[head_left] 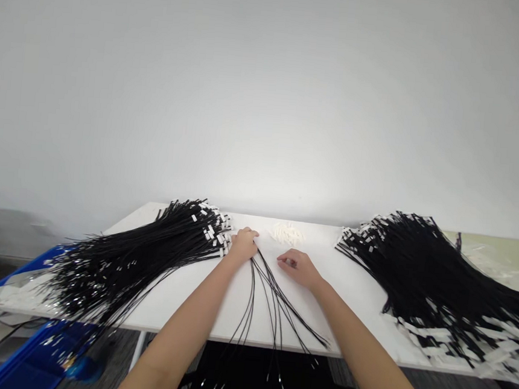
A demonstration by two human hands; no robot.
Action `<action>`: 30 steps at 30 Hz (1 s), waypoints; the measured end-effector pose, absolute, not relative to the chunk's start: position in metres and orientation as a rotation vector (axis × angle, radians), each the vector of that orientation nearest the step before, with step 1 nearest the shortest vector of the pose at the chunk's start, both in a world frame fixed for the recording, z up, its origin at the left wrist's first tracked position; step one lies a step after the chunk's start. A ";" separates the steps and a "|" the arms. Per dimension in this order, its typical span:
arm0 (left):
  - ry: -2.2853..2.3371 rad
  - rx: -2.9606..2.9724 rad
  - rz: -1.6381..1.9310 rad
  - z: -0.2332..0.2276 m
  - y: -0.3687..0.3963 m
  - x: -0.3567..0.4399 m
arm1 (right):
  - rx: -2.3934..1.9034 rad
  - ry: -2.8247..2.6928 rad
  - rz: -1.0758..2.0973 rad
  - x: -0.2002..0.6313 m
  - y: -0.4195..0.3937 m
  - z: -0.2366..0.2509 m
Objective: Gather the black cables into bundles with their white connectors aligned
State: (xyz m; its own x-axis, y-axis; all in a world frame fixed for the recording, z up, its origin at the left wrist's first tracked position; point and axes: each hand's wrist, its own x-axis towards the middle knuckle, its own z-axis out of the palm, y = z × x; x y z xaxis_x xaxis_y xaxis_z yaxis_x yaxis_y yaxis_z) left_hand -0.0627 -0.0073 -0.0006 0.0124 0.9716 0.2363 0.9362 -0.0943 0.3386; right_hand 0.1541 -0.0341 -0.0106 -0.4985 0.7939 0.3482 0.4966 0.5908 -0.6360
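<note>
My left hand (243, 243) is closed over the top ends of a small bunch of thin black cables (268, 298) that fan out toward me and hang over the front edge of the white table (196, 292). Resting on the tabletop just right of that bunch is my right hand (296, 265), fingers curled and pointing left; whether it pinches anything is unclear. Beyond both hands lies a small heap of white connector pieces (287, 233).
A large bundle of black cables with white tags (145, 251) lies on the left, spilling over a blue bin (14, 342). A second large bundle (425, 269) covers the right side, with white strips (491, 345) along its near edge. A blank wall stands behind.
</note>
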 end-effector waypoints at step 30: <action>1.081 1.270 1.271 -0.008 -0.006 -0.035 | -1.080 -2.067 0.770 0.154 -0.032 -0.011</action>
